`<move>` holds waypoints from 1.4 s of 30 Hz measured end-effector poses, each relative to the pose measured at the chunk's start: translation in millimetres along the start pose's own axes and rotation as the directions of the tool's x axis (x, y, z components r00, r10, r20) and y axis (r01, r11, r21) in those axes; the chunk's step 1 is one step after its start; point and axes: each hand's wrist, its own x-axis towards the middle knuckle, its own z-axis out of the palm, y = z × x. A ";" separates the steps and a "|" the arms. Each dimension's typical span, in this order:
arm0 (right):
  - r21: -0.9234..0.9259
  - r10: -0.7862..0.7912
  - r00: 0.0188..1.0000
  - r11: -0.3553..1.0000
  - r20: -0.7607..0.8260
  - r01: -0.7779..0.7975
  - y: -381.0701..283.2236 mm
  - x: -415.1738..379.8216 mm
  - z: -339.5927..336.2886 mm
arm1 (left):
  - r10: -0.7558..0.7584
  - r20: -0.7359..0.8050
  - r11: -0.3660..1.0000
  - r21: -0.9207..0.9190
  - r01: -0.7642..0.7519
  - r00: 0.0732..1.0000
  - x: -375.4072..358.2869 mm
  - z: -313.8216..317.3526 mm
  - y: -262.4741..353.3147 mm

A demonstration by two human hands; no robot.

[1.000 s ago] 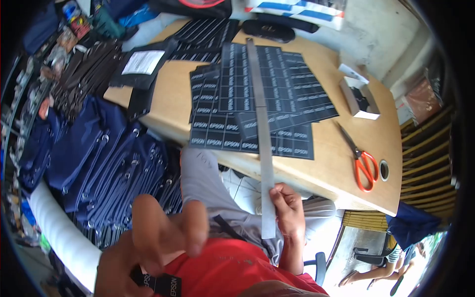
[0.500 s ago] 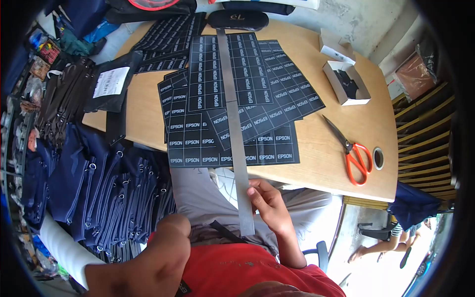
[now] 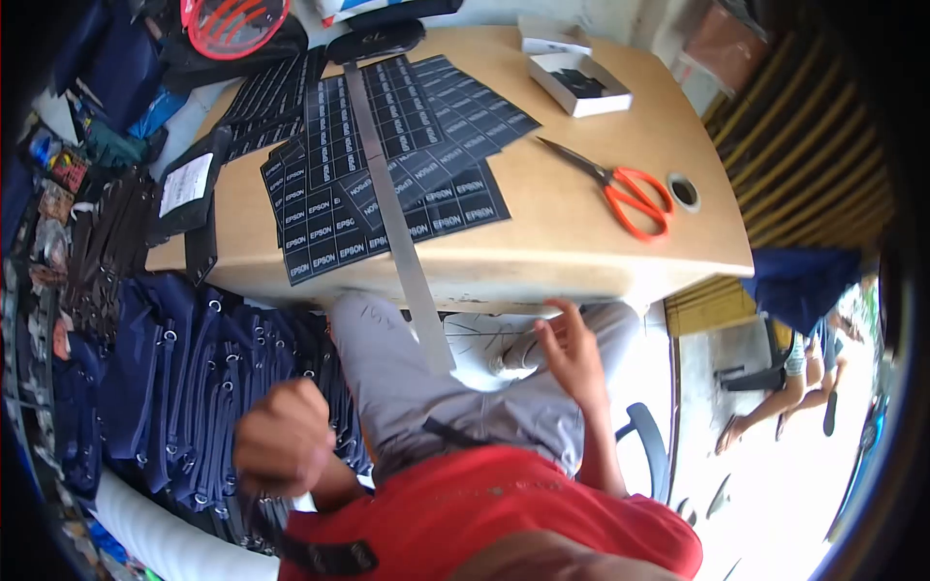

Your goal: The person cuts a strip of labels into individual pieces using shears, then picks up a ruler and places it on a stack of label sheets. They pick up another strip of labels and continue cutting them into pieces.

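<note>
My left hand [image 3: 286,441] is closed and blurred at the lower left, in front of the stacked bags; what it holds is hard to make out. Below it a black strap [image 3: 325,554] with a small label lies against the red shirt. My right hand [image 3: 573,356] is raised over the lap with fingers apart and nothing in them. A long grey metal strip [image 3: 405,257] lies across black sheets printed EPSON [image 3: 329,232], its near end sticking out past the table edge, touched by neither hand.
Orange-handled scissors [image 3: 636,201], a tape roll [image 3: 684,193] and a white open box [image 3: 581,85] are on the table [image 3: 581,232]. A black case [image 3: 376,41] sits at the back. Dark blue bags [image 3: 155,378] hang at left. Another person's legs [image 3: 775,402] show at right.
My right hand has let go of the metal strip and moved right. The view has shifted, so the table appears higher. My left hand shows higher and farther from the camera.
</note>
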 end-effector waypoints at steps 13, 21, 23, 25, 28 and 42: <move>-0.630 0.057 0.923 0.715 -0.380 -0.304 145.2 -107.3 -92.3 | -0.307 -0.909 0.050 0.279 0.959 0.281 -290.2 -219.2 -33.8; -0.173 0.009 0.946 0.983 -0.323 -0.069 54.0 -85.0 -45.6 | -0.470 -0.592 0.480 0.451 0.753 0.655 -138.0 -117.9 -37.0; -0.145 -0.041 0.957 0.989 -0.288 -0.001 28.7 -77.1 -39.3 | -0.479 -0.466 0.586 0.462 0.666 0.744 -100.4 -93.4 -38.1; -0.147 -0.073 0.965 0.988 -0.253 0.036 18.4 -69.6 -35.5 | -0.473 -0.327 0.677 0.459 0.575 0.818 -65.6 -74.9 -36.0; -0.189 -0.088 0.979 0.981 -0.185 0.052 19.7 -66.5 -34.5 | -0.371 -0.032 0.674 0.679 0.293 0.928 -50.3 -67.4 -34.4; 0.152 -0.166 0.944 0.965 -0.284 0.215 -1.8 -22.3 -47.0 | -0.127 -0.432 0.491 0.755 0.435 0.893 -62.0 -51.9 -23.2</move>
